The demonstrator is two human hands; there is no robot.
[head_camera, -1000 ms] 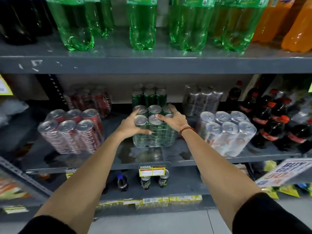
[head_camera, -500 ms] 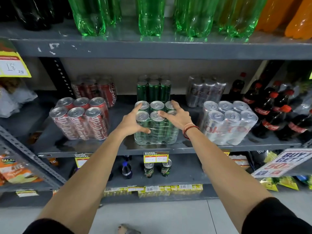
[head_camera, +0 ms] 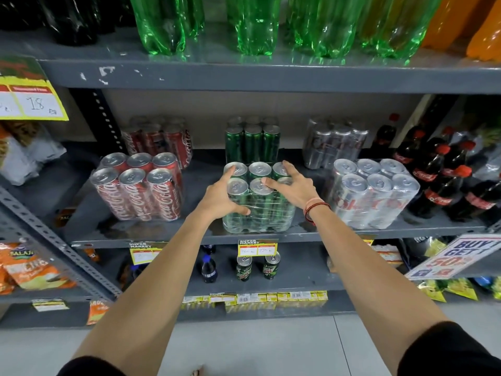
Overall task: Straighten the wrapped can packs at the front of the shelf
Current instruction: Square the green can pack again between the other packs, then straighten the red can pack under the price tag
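Three shrink-wrapped can packs stand at the front of the grey middle shelf (head_camera: 168,234). The green can pack (head_camera: 260,210) is in the centre, square to the shelf edge. My left hand (head_camera: 222,199) grips its left side, thumb across the front wrap. My right hand (head_camera: 294,185) lies over its top right cans, fingers spread on the lids. The red cola pack (head_camera: 141,188) stands to the left, turned slightly. The silver can pack (head_camera: 374,194) stands to the right, leaning and turned slightly.
Behind each front pack stands a matching one: red (head_camera: 160,139), green (head_camera: 253,139), silver (head_camera: 336,142). Small cola bottles (head_camera: 439,183) crowd the right end. Big green bottles (head_camera: 254,23) fill the shelf above. Loose cans (head_camera: 244,267) and price tags (head_camera: 257,246) are below.
Both hands keep the same hold on the green pack. It has shifted slightly toward the shelf's front edge and looks squarer. The camera has tilted up a little.
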